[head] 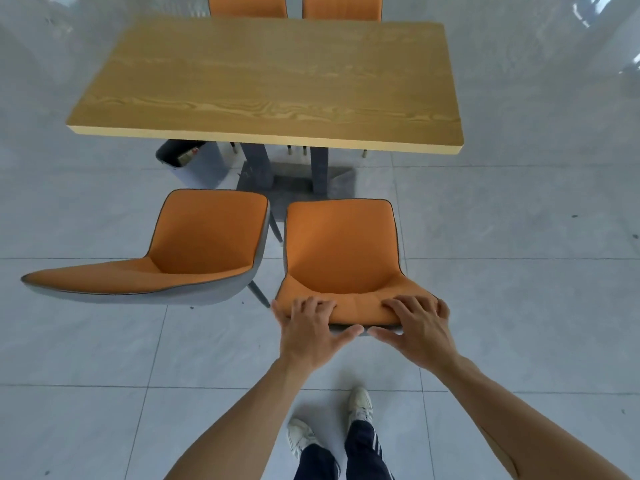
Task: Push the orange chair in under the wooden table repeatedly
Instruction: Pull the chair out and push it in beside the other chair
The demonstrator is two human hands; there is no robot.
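The orange chair (341, 251), grey-backed with dark piping, stands on the tiled floor (519, 271) pulled clear of the wooden tabletop (266, 77), its seat facing the table. The left hand (308, 329) and right hand (417, 327) both clasp the top of its backrest, fingers curled over, thumbs behind. Four orange chairs show: a second one (194, 251) just beside it, two more (247, 5) across the table. A grey bin (194, 164) sits under the table.
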